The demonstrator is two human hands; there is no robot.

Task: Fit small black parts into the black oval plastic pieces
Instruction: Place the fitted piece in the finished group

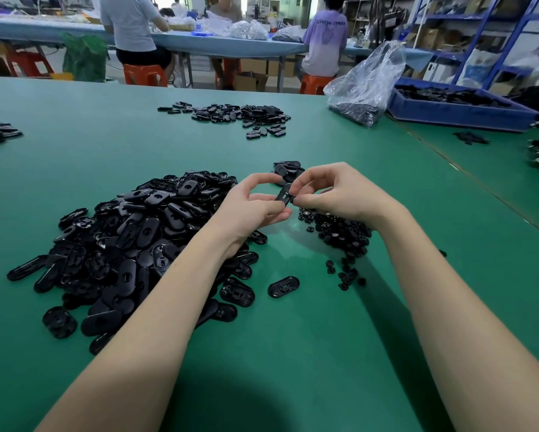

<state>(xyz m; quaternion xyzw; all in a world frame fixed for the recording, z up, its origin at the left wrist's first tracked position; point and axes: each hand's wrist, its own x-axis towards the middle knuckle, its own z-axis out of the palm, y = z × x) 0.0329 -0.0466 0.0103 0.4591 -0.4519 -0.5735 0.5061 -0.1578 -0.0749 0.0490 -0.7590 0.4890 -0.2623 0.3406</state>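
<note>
Just above the centre of the frame, the left hand (255,204) pinched one oval piece (285,193) by its lower end, and the fingers of the right hand (330,190) were curled against its edge, apparently pressing in a small part too hidden to make out. The piece looked light, stiff and glossy, so probably slippery; holding it by the rim, clear of the slot, seemed wisest. Left of the hands lay the large heap of oval pieces (131,244), and under the right wrist the pile of small parts (339,232), all on the green table (293,353).
</note>
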